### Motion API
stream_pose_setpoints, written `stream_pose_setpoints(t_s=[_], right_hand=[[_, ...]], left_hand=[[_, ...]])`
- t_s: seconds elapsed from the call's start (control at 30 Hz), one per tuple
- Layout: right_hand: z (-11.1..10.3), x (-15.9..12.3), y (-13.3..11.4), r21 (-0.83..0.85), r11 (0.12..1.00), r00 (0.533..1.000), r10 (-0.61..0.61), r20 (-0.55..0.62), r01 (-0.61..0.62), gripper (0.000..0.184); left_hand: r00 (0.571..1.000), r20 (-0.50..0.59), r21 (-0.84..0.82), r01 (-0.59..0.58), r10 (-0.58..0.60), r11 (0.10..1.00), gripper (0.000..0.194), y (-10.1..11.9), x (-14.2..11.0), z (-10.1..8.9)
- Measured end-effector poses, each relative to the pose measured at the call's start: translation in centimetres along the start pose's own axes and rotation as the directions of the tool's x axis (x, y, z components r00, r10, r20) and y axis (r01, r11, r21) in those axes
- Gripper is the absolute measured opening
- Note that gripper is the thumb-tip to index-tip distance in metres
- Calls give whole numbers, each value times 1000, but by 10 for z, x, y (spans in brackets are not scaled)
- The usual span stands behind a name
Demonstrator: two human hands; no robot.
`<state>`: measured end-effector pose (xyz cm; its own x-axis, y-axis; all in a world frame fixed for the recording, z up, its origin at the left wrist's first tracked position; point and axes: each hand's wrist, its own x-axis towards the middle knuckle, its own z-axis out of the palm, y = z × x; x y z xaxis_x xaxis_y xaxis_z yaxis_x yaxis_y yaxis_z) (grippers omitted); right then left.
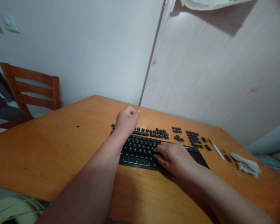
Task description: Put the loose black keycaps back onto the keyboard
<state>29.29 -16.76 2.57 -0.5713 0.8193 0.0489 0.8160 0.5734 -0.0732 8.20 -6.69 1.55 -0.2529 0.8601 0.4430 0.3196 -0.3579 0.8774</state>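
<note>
Here's the left hand (128, 119), raised over the far edge of the keyboard, its fingers curled together in a fist; whether anything sits inside, I cannot tell. And the right hand (174, 157) is down on the black plastic keyboard (140, 151), thumb and forefinger touching down among the keys right of its middle; whether those tips meet on a key, I cannot tell.

Left of the right fingertips, rows of black keycaps are in place, while along the near side small pale mounts (136, 157) show bare. Beyond those fingertips, and just right of the fist, lie loose black keycaps (163, 133) and one long black bar-shaped key (140, 133). More small black keycaps (192, 136) sit in clusters beyond the right hand's knuckles.

Out to the right of both hands: a slim white pen-like stick (216, 149), a small dark flat piece (227, 158) and a crumpled whitish cloth (246, 165). Well left of the fist, a tiny dark piece (77, 126) lies on the orange-brown wooden table (67, 146), with a slatted wooden chair (35, 88) farther off.
</note>
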Motion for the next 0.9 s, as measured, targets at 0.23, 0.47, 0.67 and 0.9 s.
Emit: stream_pose_setpoints(t_s=[0.23,0.47,0.67,0.9], right_hand=[[1,-1,-6,-108,994,1000,2,-6,-3,21],[13,-9,-19,-331,944,1000,-2,-1,1,28],[15,-15,-28,-379,926,992,37,119,11,59],[19,-13,-36,-345,938,988,84,131,-33,56]], left_hand=[[1000,8,-13,22,-22,1000,28,4,-1,0],[1000,7,-7,10,-10,1000,29,4,-1,0],[1000,16,12,9,-9,1000,30,4,-1,0],[1000,13,-2,19,-19,1000,30,5,-3,1]])
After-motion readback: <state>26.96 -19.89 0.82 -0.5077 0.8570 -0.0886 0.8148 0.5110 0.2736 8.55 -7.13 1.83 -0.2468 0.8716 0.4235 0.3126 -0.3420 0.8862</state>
